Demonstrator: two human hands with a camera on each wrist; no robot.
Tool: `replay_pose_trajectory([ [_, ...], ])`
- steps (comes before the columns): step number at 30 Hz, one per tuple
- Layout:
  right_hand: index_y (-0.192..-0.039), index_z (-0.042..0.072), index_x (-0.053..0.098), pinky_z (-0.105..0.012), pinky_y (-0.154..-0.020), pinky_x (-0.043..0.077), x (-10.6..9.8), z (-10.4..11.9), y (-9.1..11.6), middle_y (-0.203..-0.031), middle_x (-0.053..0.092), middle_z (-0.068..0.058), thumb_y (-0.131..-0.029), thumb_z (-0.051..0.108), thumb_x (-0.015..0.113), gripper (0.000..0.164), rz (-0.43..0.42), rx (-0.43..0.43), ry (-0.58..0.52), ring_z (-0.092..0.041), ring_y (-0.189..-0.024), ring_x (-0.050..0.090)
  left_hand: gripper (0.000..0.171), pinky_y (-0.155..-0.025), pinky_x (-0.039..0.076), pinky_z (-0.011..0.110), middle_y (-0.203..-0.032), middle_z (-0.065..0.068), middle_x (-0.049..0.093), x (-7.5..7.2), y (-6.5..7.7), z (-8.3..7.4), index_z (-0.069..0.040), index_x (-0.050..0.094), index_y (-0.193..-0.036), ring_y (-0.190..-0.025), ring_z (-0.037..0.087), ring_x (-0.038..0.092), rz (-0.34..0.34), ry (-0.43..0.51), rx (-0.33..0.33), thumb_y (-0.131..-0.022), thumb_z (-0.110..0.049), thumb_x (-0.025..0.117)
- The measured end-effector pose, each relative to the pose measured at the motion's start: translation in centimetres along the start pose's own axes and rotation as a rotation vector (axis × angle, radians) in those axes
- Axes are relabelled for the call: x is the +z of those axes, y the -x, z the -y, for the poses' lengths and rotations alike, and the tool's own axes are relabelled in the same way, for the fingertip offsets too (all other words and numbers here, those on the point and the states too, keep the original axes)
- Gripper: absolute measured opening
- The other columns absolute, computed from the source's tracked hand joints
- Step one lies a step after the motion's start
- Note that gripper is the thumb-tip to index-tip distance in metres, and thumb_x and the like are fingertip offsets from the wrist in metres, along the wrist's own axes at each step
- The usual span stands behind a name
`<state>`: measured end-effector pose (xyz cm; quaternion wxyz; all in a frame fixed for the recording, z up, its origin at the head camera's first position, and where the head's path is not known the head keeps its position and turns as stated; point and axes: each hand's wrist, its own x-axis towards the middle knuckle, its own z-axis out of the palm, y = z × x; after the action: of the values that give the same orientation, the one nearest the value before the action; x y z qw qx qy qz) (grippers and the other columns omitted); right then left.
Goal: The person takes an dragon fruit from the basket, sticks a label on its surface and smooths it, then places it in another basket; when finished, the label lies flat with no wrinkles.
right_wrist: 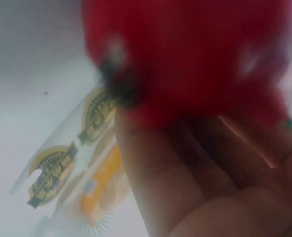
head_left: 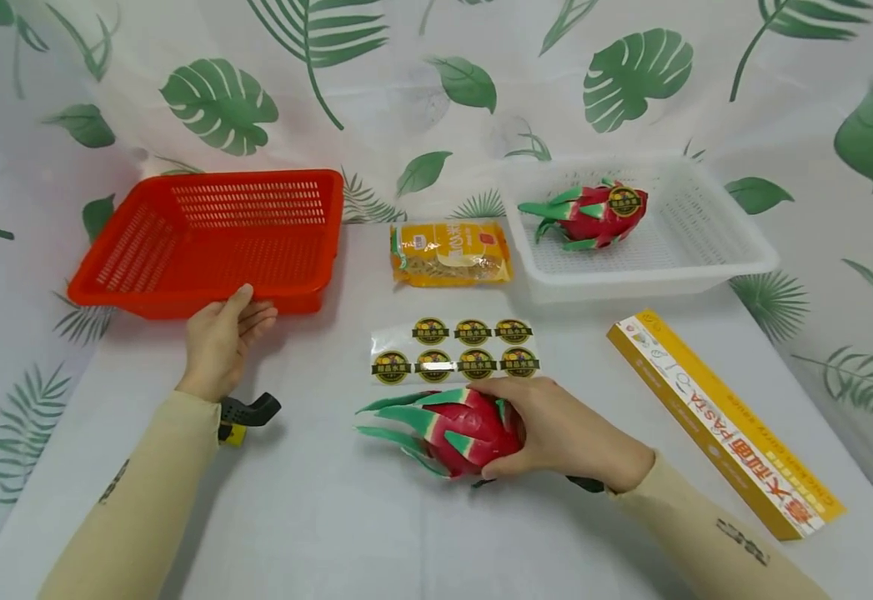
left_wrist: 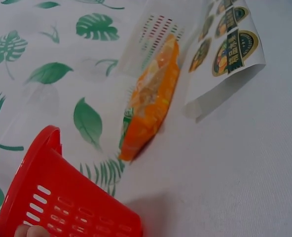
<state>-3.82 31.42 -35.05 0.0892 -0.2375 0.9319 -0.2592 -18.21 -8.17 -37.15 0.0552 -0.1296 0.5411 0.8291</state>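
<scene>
My right hand (head_left: 567,429) grips a red dragon fruit (head_left: 469,429) with green leaf tips, thumb on the near side and fingers over the far side. The same dragon fruit (right_wrist: 185,54) is blurred at close range in the right wrist view. Just beyond it lies a sheet of round fruit stickers (head_left: 454,350). My left hand (head_left: 218,346) is at the front rim of the red plastic basket (head_left: 199,300), its fingers loosely bent and the thumb at the rim. Only fingertips (left_wrist: 32,231) show beside the basket in the left wrist view.
A white basket (head_left: 654,279) at the back right holds another dragon fruit (head_left: 601,215) bearing a round sticker. An orange food packet (head_left: 451,254) lies between the baskets. A long pasta box (head_left: 724,425) lies at the right. Leaf-patterned cloth (head_left: 421,100) hangs behind.
</scene>
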Motion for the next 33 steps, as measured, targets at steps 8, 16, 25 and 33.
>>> replay_pose_trajectory([
  [8, -0.142, 0.012, 0.061, -0.045, -0.100, 0.058, -0.4, -0.2, -0.7, -0.136, 0.069, 0.000, -0.074, 0.038, 0.095, 0.080, 0.037, -0.033, -0.031, -0.020, -0.118, 0.070, 0.028, -0.084, 0.062, 0.025, -0.090, 0.005, 0.079, -0.7, -0.2, 0.2, -0.001, 0.065, -0.105, -0.083, 0.015, 0.078, 0.034, 0.000, 0.005, -0.096, -0.026, 0.075],
  [16, -0.141, 0.012, 0.061, -0.039, -0.099, 0.059, -0.7, -0.2, -1.4, -0.136, 0.068, 0.004, -0.077, 0.032, 0.093, 0.074, 0.092, -0.082, -0.055, -0.014, -0.118, 0.069, 0.032, -0.083, 0.063, 0.025, -0.090, 0.006, 0.079, -1.1, -0.7, 0.2, 0.001, 0.062, -0.104, -0.081, 0.016, 0.078, 0.053, -0.001, 0.036, -0.095, -0.025, 0.077],
  [25, -0.130, 0.009, 0.069, -0.041, -0.097, 0.061, -2.6, -2.9, -4.3, -0.124, 0.075, -0.003, -0.086, 0.035, 0.086, 0.054, 0.062, -0.018, -0.244, -0.019, -0.109, 0.074, 0.033, -0.085, 0.062, 0.024, -0.092, 0.005, 0.079, -0.8, -0.9, 0.1, 0.002, 0.060, -0.113, -0.084, 0.015, 0.078, 0.065, -0.026, 0.029, -0.097, -0.024, 0.074],
  [33, -0.117, 0.004, 0.074, -0.037, -0.083, 0.062, -2.8, -5.4, -12.0, -0.102, 0.079, -0.005, -0.096, 0.023, 0.076, 0.029, -0.012, 0.050, -0.055, -0.017, -0.091, 0.074, 0.035, -0.085, 0.062, 0.024, -0.091, 0.003, 0.079, -0.7, -1.1, 0.2, 0.001, 0.056, -0.114, -0.083, 0.014, 0.078, 0.044, -0.062, 0.026, -0.098, -0.025, 0.073],
])
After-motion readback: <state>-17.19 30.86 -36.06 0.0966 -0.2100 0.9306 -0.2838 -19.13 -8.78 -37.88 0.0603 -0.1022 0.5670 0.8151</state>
